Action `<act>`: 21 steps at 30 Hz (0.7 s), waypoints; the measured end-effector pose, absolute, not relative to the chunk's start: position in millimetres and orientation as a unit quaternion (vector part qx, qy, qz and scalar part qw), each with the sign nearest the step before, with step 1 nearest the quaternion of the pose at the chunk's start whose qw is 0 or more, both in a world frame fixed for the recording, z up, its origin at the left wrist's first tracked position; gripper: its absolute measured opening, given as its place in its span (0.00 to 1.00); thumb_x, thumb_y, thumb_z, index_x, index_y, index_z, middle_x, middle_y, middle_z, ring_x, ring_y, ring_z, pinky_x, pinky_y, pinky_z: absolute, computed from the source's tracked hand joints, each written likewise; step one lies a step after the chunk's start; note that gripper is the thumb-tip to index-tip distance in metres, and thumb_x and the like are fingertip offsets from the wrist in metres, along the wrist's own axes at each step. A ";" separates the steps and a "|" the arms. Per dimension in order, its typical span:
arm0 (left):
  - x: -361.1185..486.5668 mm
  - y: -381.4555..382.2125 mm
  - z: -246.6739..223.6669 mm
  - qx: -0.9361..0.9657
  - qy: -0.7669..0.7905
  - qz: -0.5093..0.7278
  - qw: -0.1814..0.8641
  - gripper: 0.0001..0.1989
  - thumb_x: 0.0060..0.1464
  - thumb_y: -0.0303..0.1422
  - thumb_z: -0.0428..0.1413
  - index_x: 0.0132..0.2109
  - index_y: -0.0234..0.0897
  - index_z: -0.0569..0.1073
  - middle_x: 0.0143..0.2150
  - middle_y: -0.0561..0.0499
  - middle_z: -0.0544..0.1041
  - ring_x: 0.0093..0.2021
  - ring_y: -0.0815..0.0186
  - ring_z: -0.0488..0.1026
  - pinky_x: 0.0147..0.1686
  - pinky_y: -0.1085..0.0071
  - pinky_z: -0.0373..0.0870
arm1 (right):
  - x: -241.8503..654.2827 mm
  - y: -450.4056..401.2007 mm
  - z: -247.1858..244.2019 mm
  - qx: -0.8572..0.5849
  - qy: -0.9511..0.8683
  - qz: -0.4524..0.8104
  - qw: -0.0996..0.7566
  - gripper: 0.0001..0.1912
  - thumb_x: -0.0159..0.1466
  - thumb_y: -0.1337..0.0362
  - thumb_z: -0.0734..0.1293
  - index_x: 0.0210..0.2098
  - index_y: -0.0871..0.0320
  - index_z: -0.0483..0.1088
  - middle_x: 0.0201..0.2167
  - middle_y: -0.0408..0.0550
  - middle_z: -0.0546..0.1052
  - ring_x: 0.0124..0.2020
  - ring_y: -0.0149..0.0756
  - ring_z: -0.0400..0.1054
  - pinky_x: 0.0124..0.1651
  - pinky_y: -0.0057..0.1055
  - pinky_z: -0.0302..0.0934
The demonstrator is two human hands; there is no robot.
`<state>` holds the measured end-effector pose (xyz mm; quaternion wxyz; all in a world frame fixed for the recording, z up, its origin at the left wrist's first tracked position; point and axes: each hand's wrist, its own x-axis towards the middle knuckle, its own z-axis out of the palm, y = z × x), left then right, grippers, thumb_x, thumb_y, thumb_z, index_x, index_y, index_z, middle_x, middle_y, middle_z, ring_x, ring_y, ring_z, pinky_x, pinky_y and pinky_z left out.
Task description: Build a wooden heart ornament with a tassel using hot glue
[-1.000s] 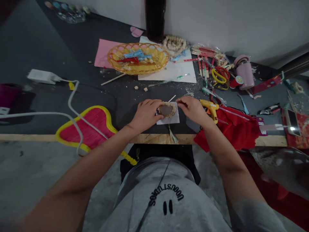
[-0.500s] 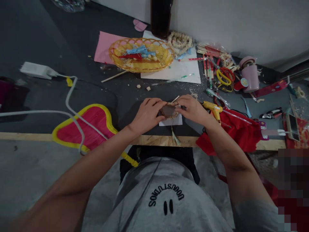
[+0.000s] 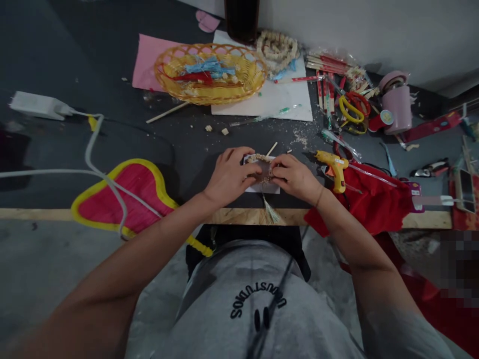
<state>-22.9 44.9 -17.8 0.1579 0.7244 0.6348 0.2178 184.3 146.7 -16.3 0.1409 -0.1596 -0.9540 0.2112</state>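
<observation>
A small pale beaded ring [image 3: 259,157] lies over a white card [image 3: 276,188] near the table's front edge. From the ring's near side trails a light green tassel [image 3: 270,212], reaching over the wooden edge. My left hand [image 3: 230,175] is closed on the ring's left side, thumb on the near part. On the other side, my right hand [image 3: 295,177] pinches the ring with bent fingers. The fingers cover parts of the ring. Just beyond it rests a short pale stick [image 3: 272,148], close to my right fingertips but apart from them.
A yellow glue gun [image 3: 335,167] and red cloth [image 3: 385,199] lie at right. Behind stand a yellow wicker basket [image 3: 160,75], scissors [image 3: 352,112] and a pink flask [image 3: 397,109]. At left, a white cable [image 3: 93,144] crosses a pink-and-yellow fan-shaped piece [image 3: 130,192].
The ring has come down flatter over the card, and my right fingers have shifted to its near right side. The stick, earlier at my right fingertips, now lies beyond them. The view has shifted slightly.
</observation>
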 end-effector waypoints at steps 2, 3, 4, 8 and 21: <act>-23.1 44.8 -17.5 0.725 0.636 0.210 0.160 0.09 0.56 0.29 0.58 0.42 0.45 0.80 0.58 0.46 0.69 0.58 0.50 0.63 0.56 0.50 0.62 | 184.5 146.1 -15.2 -0.158 -0.952 0.223 0.137 0.06 0.65 0.69 0.66 0.37 0.55 0.75 0.42 0.50 0.72 0.45 0.41 0.67 0.50 0.40 0.65; -23.6 44.7 -17.6 0.726 0.636 0.208 0.161 0.09 0.56 0.29 0.58 0.41 0.45 0.80 0.58 0.46 0.69 0.58 0.50 0.63 0.56 0.50 0.62 | 184.7 146.0 -14.6 -0.156 -0.951 0.230 0.137 0.06 0.65 0.69 0.65 0.37 0.55 0.75 0.42 0.51 0.72 0.46 0.41 0.67 0.50 0.40 0.65; -24.3 44.6 -17.9 0.727 0.635 0.205 0.162 0.08 0.56 0.30 0.58 0.41 0.45 0.80 0.58 0.47 0.69 0.57 0.51 0.63 0.56 0.50 0.62 | 185.1 146.0 -14.0 -0.153 -0.949 0.239 0.137 0.05 0.65 0.68 0.66 0.38 0.56 0.74 0.43 0.52 0.72 0.46 0.42 0.67 0.50 0.40 0.66; -27.6 44.6 -18.3 0.735 0.623 0.202 0.177 0.08 0.55 0.31 0.60 0.43 0.46 0.80 0.59 0.47 0.68 0.58 0.50 0.62 0.56 0.50 0.60 | 186.2 145.4 -12.3 -0.148 -0.946 0.256 0.135 0.06 0.65 0.65 0.67 0.41 0.56 0.74 0.45 0.52 0.72 0.49 0.43 0.67 0.52 0.41 0.66; -22.1 45.9 -16.0 0.726 0.635 0.197 0.177 0.09 0.55 0.28 0.56 0.37 0.44 0.81 0.58 0.49 0.69 0.56 0.52 0.63 0.54 0.52 0.59 | 181.9 137.6 -15.6 -0.184 -0.953 0.204 0.125 0.05 0.67 0.66 0.65 0.36 0.54 0.74 0.43 0.50 0.72 0.46 0.41 0.66 0.51 0.39 0.64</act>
